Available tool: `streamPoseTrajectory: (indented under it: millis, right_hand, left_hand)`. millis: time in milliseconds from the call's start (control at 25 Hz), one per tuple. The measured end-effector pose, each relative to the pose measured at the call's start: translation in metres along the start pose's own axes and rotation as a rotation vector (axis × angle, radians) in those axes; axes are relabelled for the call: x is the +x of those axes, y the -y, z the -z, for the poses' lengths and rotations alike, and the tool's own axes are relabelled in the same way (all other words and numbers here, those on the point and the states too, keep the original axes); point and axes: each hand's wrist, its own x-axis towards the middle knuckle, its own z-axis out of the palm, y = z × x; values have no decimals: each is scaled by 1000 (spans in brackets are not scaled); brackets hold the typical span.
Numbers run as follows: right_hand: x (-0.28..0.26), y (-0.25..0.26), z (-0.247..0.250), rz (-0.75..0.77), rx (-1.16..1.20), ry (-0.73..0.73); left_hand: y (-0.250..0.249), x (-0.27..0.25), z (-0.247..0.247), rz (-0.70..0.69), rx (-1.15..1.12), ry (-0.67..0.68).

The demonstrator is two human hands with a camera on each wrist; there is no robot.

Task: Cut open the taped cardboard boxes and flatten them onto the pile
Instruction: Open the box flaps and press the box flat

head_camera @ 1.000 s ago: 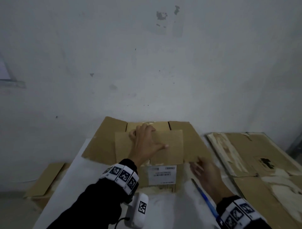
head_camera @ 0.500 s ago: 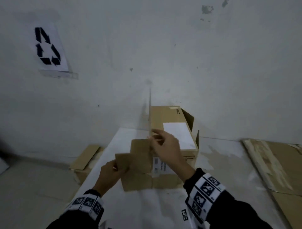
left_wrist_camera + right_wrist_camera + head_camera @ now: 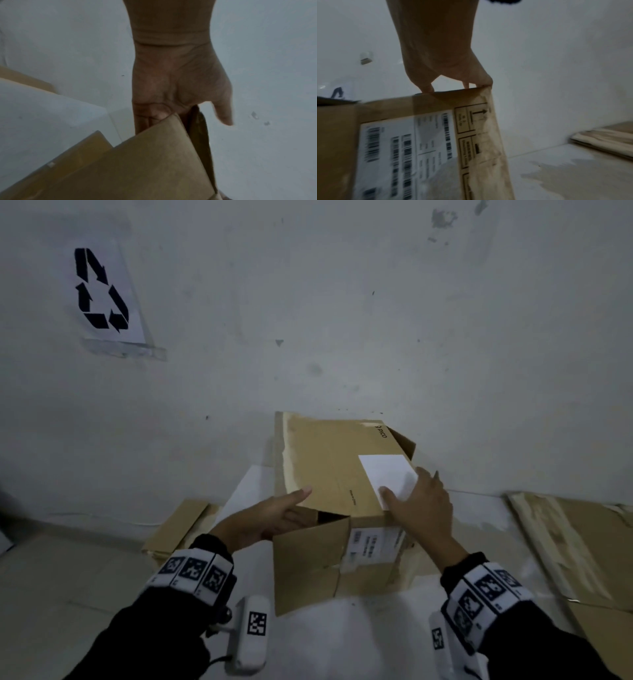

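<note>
A brown cardboard box point(image 3: 329, 467) lies on the white table point(image 3: 359, 642), its near end open with a flap point(image 3: 308, 563) hanging out in front. My left hand point(image 3: 294, 508) grips the top panel's near left edge, thumb on top and fingers tucked inside the opening; the left wrist view shows the fingers point(image 3: 150, 119) going behind the cardboard point(image 3: 137, 169). My right hand point(image 3: 418, 498) rests flat on the top right corner, over a white label point(image 3: 383, 474). In the right wrist view its fingertips point(image 3: 426, 88) touch the top edge above the barcode label point(image 3: 402, 142). No knife is in view.
Flattened cardboard sheets point(image 3: 582, 542) lie in a pile on the right. Another folded box point(image 3: 178, 529) sits low at the left beside the table. A recycling sign point(image 3: 102, 292) is taped to the wall close behind the box.
The box has been turned so a broad side faces up. My right hand moved from its front onto the top right corner; my left hand let go of a flap and took the top panel's edge.
</note>
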Motion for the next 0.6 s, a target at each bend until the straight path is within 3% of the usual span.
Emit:
streamPoseTrajectory:
  millis: [160,280,440,520,600]
  right_hand:
    - [14,-9,21,-9,-121,132]
    - [27,-12,31,-32,-195,381]
    - [33,-30,40,-177,259,845]
    - [21,-37,40,-155,416,903]
    - [14,-40,31,-166,475,858]
  left_hand:
    - [-6,10,-6,-53,-181,-146]
    - [-4,10,3,-51,-276,-202]
    - [0,19,12,-71,-452,-325]
    - [3,25,12,-102,-576,-377]
    - [4,31,8,-144,-625,-427]
